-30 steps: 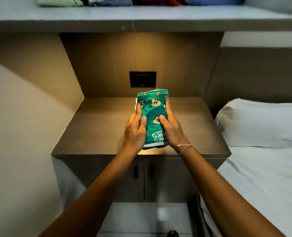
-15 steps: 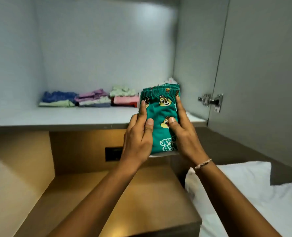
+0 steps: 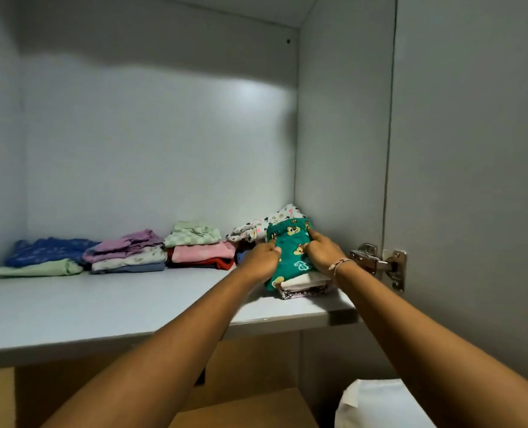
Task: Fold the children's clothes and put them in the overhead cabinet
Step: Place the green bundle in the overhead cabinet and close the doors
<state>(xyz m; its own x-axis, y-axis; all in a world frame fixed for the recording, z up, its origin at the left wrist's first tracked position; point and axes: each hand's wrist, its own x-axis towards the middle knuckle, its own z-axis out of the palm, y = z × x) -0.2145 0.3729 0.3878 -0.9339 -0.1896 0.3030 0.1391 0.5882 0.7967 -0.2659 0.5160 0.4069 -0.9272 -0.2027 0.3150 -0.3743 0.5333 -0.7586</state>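
A folded green garment with cartoon chipmunks point(image 3: 290, 251) lies on top of a small stack of folded clothes point(image 3: 303, 287) at the right end of the grey cabinet shelf point(image 3: 133, 307). My left hand point(image 3: 261, 261) grips its left side and my right hand point(image 3: 323, 251) grips its right side. Both arms reach up into the cabinet. A white printed garment point(image 3: 256, 230) sits just behind the green one.
Several piles of folded clothes line the back of the shelf: blue and green point(image 3: 45, 256), purple and grey point(image 3: 127, 253), checked green on pink and red point(image 3: 199, 247). The open cabinet door point(image 3: 472, 149) with its metal hinge point(image 3: 380, 262) stands right. A white pillow point(image 3: 377, 403) lies below.
Both hands have lifted the green garment from the wooden counter up into the cabinet and set it on the stack at the shelf's right end.
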